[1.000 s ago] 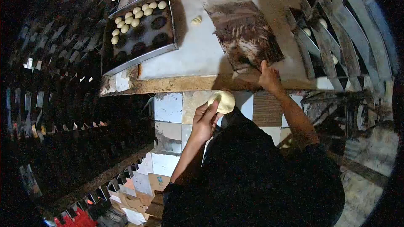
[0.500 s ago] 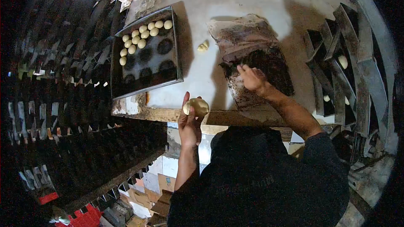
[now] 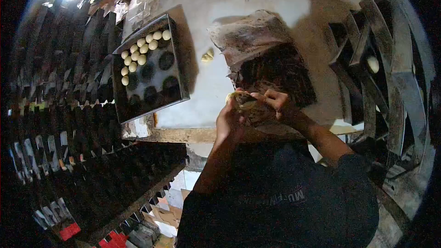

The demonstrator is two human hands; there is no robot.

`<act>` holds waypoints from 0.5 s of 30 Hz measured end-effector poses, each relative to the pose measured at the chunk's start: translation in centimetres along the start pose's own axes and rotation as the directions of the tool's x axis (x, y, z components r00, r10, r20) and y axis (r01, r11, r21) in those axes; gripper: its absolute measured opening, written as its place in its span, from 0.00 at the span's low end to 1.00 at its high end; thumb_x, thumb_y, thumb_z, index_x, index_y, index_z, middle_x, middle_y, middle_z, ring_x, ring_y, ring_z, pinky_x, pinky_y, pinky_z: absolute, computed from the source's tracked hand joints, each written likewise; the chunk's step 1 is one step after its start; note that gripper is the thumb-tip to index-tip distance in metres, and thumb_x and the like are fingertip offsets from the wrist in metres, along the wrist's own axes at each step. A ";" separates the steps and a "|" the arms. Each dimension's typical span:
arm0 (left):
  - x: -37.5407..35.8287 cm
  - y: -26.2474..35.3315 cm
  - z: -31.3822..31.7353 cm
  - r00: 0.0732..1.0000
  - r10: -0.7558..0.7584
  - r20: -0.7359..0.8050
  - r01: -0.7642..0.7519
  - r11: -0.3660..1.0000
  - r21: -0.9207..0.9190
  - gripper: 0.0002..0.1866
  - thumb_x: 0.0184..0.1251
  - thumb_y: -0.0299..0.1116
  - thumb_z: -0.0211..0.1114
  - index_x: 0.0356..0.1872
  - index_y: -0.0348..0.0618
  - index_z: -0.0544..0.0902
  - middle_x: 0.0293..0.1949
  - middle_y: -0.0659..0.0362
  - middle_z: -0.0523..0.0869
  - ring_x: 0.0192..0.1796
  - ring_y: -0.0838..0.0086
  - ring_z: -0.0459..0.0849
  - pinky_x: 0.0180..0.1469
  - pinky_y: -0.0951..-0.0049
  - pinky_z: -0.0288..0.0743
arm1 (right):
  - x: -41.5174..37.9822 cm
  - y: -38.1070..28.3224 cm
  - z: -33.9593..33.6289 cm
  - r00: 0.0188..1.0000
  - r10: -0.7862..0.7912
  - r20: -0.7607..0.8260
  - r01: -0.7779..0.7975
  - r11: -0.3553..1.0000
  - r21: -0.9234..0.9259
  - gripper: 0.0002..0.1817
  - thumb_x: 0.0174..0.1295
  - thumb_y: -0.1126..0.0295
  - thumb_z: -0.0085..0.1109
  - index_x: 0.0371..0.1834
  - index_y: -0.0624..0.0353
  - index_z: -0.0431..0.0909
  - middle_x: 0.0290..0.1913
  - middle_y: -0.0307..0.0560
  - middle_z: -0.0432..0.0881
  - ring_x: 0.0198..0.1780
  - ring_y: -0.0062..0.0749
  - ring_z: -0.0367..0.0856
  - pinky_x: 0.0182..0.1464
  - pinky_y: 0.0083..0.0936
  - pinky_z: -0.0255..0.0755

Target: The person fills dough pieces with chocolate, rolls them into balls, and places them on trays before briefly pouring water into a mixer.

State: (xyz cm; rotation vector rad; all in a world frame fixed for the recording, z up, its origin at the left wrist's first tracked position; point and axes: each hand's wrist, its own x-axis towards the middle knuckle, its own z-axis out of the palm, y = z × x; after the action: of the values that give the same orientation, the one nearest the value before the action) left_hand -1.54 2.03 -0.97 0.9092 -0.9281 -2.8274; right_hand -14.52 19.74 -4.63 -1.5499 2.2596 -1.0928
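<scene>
My left hand (image 3: pixel 228 121) is raised at the table's front edge, its fingers curled around a flattened piece of pale dough (image 3: pixel 240 96). My right hand (image 3: pixel 275 104) meets it from the right, fingertips pinched at the dough's side; whatever lies between them is too small to make out. Under and beyond both hands a dark brown, sticky-looking mass (image 3: pixel 271 66) is spread on a crumpled sheet (image 3: pixel 250 30). A few small dough scraps (image 3: pixel 207 56) lie left of the sheet.
At the left of the table stands a dark metal tray (image 3: pixel 183 93) with several pale dough balls (image 3: pixel 142 59) along its far and left sides. Metal trays (image 3: pixel 379 48) are stacked crosswise at the right, some with dough balls showing. Dark racks (image 3: pixel 59 124) fill the left side.
My right hand has come off the dark mass toward my left hand. My left hand has moved right and up with the dough, and the hands now meet. The view has shifted slightly.
</scene>
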 end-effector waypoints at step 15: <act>-7.0 -0.3 -0.1 0.830 0.519 0.202 -0.557 0.768 0.316 0.28 0.76 0.43 0.45 0.68 0.32 0.59 0.61 0.48 0.71 0.60 0.65 0.72 0.64 0.66 0.62 | 1.7 -13.2 3.2 0.912 0.319 -0.257 -0.101 0.784 0.613 0.19 0.56 0.68 0.68 0.47 0.68 0.79 0.50 0.52 0.73 0.47 0.28 0.78 0.40 0.26 0.78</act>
State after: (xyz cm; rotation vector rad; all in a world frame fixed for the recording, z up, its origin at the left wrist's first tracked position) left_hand 4.31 3.63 2.46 0.4036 -1.4819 -2.2544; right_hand -3.92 14.40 2.24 -0.8711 1.9149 -1.8848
